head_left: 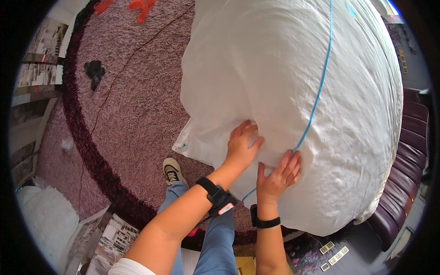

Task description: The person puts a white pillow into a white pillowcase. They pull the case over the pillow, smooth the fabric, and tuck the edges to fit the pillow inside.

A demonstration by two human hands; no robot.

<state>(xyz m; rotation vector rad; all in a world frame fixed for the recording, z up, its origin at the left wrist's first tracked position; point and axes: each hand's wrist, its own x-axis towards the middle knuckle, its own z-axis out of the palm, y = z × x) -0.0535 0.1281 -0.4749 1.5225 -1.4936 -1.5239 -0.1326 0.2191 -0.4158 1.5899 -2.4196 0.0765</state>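
Observation:
A large white sheet (243,68) spreads over a broad raised surface that it hides, with creases around my hands. A thin blue line (324,75), a cord or a stripe, runs down the sheet, passes by my right fingertips and shows again near the lower edge. My left hand (243,145) lies on the sheet, fingers stretched forward and thumb apart, holding nothing. Just to its right and nearer to me, my right hand (278,178) presses flat with spread fingers, their tips at the blue line. Black bands (219,197) circle both wrists.
A dark red padded sofa (398,201) borders the sheet on the right. To the left is a mauve shaggy carpet (146,91) with a dark border, a thin red cord (120,73) and a black item (94,73). My shoe (173,170) stands by the sheet's corner.

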